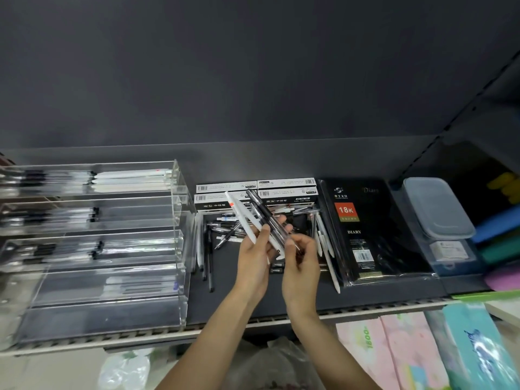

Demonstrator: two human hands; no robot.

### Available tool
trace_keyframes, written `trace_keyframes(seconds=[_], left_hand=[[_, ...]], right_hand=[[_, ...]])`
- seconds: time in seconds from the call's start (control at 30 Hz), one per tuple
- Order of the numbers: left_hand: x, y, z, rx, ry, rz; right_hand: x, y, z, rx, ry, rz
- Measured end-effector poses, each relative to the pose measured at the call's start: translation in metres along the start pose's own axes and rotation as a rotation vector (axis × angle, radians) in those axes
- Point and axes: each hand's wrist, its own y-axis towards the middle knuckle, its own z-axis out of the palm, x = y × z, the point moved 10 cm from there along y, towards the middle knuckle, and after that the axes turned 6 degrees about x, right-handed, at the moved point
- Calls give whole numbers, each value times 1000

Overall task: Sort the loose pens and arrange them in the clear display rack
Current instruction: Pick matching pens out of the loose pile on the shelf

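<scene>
head view, landmark: the tall clear acrylic tiered display rack (112,235) sits on the dark grey metal shelf (281,302), and everything below is placed from it.
left hand: the left hand (254,256) is up just right of the rack, fingers curled round a fanned bunch of pens, so it's grasping them.
held pens: a white slim pen with an orange band (242,218) and a clear-barrelled black pen with a dark cap (263,212), both tilted, tops pointing up and back toward the rack side.
right hand: the right hand (301,260), right of the left hand and touching the bunch, has its fingertips curled in, pinching the lower end of the clear-barrelled pen.
loose pens: a jumbled pile of black and white loose pens (225,226) lies on the shelf right of the rack, behind and under the hands.
rack contents: white pens in the top tier, black-tipped clear ones in the tiers below, blurred.
boxes: white-and-black cardboard pen boxes (253,192) stand behind the pile.
further right: a black wrapped diary marked 18k (365,235), then a pale grey lidded plastic box (433,206), well apart from the rack.
</scene>
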Motion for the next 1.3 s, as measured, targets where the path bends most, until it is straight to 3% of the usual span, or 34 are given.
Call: trace_keyframes(seconds=[0.37,0.53,0.63,0.73,0.8,0.9,1.0,1.07,1.13,1.3], left_hand=[[8,-3,-8,1,73,-48],[6,-3,-17,-71,19,-90],[-7,-1,-18,-22,286,-22],[-7,-4,-8,107,525,6],[-3,-7,0,181,569,-9],[4,-11,4,209,583,-49],[15,-13,-10,170,450,-140],[22,-13,-21,117,234,-208],[25,-11,-26,73,-8,-234],[27,-2,-16,-30,-143,-227]], right_hand=[[3,-3,1,-7,-15,-3],[12,-6,15,206,-137,-47],[46,11,7,260,-201,-178],[81,43,16,376,-472,-294],[87,60,32,483,-615,-260],[85,69,47,604,-640,-224],[97,89,15,437,-439,-205],[105,97,-24,263,-179,-185],[99,86,-46,193,-9,-155],[43,19,-33,107,-220,-163]])
